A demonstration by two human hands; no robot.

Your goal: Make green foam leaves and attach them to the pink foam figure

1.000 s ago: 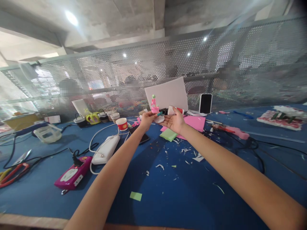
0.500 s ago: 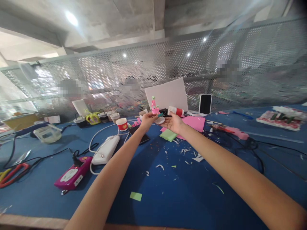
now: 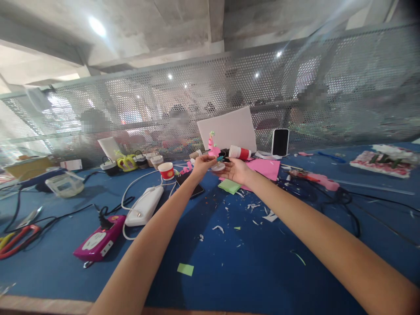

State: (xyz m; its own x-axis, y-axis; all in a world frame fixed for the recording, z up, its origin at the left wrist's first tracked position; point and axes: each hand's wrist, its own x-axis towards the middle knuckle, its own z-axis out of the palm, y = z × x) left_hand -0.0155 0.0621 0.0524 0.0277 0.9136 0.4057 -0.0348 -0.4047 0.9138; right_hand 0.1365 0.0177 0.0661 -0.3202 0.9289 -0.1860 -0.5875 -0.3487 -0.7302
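Note:
My left hand (image 3: pixel 202 166) pinches a small paper craft from its left side, above the middle of the table. The craft is a pink paper figure (image 3: pixel 214 150) with a green bit on top, a teal piece (image 3: pixel 219 159) low on its right and a round white base (image 3: pixel 218 166). Palm turned up, my right hand (image 3: pixel 239 172) holds the base from the right, fingers curled beneath it. Just under the hands lie light green paper (image 3: pixel 229 186) and pink sheets (image 3: pixel 267 171). Behind my right hand, stacked red-and-white paper cups (image 3: pixel 241 152) lie on their side.
On the left are a red paper cup (image 3: pixel 166 171), a white power bank (image 3: pixel 145 206), a purple power socket (image 3: pixel 99 238) and red-handled scissors (image 3: pixel 19 239). A pink glue gun (image 3: pixel 323 181) with its cord lies right. White paper scraps (image 3: pixel 252 205) litter the middle.
The paper craft has turned slightly in my fingers, its top tilting to the right and more of the white base showing. My right fingers have curled in a little closer to the base.

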